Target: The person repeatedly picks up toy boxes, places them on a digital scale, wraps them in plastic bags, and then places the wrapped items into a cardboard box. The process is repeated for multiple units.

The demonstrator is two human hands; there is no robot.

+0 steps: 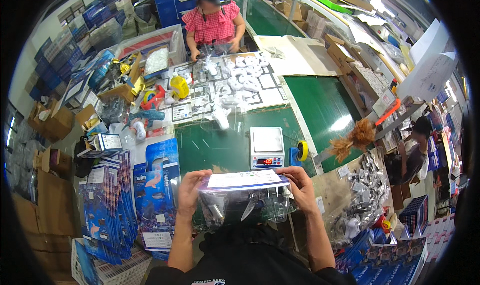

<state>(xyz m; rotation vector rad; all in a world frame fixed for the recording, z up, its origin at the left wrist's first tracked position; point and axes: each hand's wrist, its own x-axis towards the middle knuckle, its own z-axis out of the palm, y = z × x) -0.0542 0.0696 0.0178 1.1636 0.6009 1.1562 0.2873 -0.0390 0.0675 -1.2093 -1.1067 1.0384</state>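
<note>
Close to my body, a printed cardboard box [245,179] is gripped at both ends. My left hand [190,192] clasps its left end, and my right hand [300,187] has the right end between thumb and fingers. From its underside a clear plastic blister tray [275,204] sticks out toward me, with a small silvery item [216,212] in its left part. Just beyond the box stands a digital scale [266,146] with a lit red display and a bare pan. A yellow tape roll on a blue dispenser [301,151] is right of the scale.
Blue printed cartons [108,206] are stacked at my left. Across the green table [213,146], a co-worker [213,26] sits behind white toy parts [243,73]. A yellow bottle [180,85] and a blue toy whale [148,114] stand left. Silvery packets [365,187] are heaped right.
</note>
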